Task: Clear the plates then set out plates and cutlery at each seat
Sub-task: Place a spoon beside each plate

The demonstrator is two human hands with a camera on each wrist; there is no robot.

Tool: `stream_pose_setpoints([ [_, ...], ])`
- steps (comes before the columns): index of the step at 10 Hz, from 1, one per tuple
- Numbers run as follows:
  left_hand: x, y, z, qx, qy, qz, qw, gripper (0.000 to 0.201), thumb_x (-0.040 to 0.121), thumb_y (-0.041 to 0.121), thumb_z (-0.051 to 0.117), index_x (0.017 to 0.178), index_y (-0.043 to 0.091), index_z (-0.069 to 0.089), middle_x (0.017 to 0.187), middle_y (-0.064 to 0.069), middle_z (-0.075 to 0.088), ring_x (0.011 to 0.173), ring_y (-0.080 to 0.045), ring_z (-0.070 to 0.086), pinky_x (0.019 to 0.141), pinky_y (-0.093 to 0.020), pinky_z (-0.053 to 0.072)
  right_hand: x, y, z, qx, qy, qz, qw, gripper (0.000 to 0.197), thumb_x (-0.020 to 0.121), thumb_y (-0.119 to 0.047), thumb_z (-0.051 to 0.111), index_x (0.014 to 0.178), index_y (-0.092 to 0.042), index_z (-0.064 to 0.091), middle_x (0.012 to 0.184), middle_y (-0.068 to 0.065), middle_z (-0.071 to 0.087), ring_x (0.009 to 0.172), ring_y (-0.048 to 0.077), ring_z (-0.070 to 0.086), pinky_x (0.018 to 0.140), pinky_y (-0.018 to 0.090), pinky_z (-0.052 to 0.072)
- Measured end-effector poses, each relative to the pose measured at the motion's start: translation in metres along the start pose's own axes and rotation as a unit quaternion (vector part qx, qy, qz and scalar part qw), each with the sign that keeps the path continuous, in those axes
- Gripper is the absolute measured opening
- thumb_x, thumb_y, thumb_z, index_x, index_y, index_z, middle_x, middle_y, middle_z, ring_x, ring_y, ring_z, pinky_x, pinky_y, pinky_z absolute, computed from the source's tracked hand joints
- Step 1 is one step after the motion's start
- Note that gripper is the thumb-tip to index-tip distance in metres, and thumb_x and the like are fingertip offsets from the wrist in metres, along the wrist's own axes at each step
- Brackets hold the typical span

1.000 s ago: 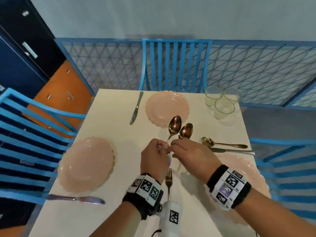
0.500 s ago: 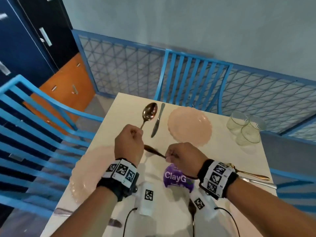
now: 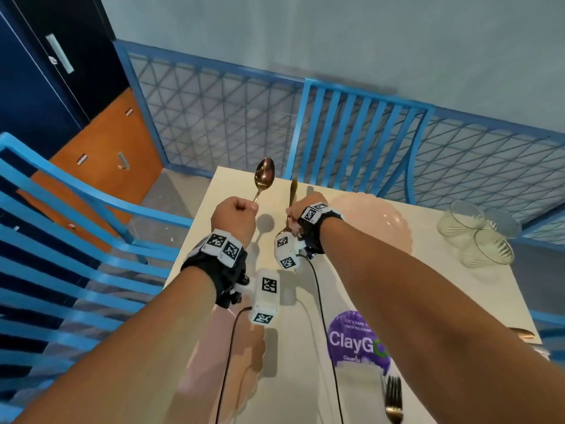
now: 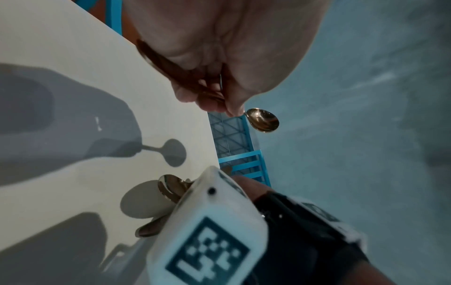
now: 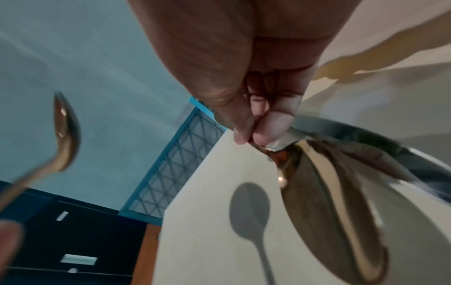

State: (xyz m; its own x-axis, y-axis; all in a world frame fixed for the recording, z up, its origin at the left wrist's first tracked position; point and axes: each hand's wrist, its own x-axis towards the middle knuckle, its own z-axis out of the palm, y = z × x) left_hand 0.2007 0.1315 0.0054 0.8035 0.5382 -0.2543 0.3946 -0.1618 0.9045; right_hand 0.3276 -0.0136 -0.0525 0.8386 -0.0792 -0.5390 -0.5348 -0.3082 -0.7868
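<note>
My left hand grips a gold spoon by the handle, bowl up, above the table's far left corner; the left wrist view shows the fingers pinching it near the bowl. My right hand pinches a second gold spoon at the neck, just above the table left of the far pink plate. Its bowl points back toward my wrist. Another pink plate lies partly under my left forearm.
A knife lies on the cream table beside the right hand's spoon. A fork and a purple sticker are near me. Three glasses stand at the right. Blue chairs stand at the far and left sides.
Both hands have moved forward toward the table's far left corner, each with a spoon. The right hand's spoon now points handle-away, low over the table beside the far plate.
</note>
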Motion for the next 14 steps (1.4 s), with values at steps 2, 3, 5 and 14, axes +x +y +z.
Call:
stream_pose_setpoints([
  [2,0.008,-0.007,0.002,0.007,-0.020,-0.001,1.000,0.013,0.091,0.018,0.063,0.080,0.020,0.069,0.078,0.006,0.068,0.079,-0.018,0.064,0.071,-0.026,0.046,0.002,-0.005,0.015,-0.249,0.054,-0.062,0.965,0.041,0.098,-0.019,0.059,0.138,-0.011,0.056,0.143,0.019,0.057,0.124,0.031,0.061,0.090,0.034,0.055],
  [3,0.008,-0.012,0.002,0.008,-0.026,-0.006,1.000,0.012,0.092,0.016,0.062,0.085,0.018,0.071,0.081,0.006,0.069,0.077,-0.017,0.063,0.066,-0.025,0.043,0.009,-0.007,0.018,-0.356,0.101,-0.108,0.923,0.055,0.099,-0.018,0.056,0.150,-0.006,0.040,0.155,0.019,0.045,0.129,0.030,0.058,0.102,0.033,0.053],
  [5,0.008,-0.022,0.000,0.015,-0.029,-0.011,0.999,0.011,0.094,0.018,0.063,0.087,0.016,0.071,0.087,0.001,0.071,0.083,-0.023,0.066,0.074,-0.028,0.046,0.013,-0.009,0.021,-0.395,0.126,-0.110,0.903,0.030,0.096,-0.020,0.060,0.120,-0.001,0.062,0.111,0.011,0.068,0.112,0.028,0.068,0.083,0.029,0.054],
  [14,-0.001,-0.030,-0.002,0.001,-0.028,-0.023,0.999,0.011,0.094,0.016,0.062,0.087,0.018,0.071,0.085,0.001,0.069,0.083,-0.023,0.066,0.074,-0.029,0.049,0.017,-0.006,0.008,-0.431,0.098,-0.128,0.888,0.023,0.093,-0.017,0.070,0.112,-0.009,0.060,0.101,0.010,0.065,0.095,0.026,0.064,0.073,0.029,0.048],
])
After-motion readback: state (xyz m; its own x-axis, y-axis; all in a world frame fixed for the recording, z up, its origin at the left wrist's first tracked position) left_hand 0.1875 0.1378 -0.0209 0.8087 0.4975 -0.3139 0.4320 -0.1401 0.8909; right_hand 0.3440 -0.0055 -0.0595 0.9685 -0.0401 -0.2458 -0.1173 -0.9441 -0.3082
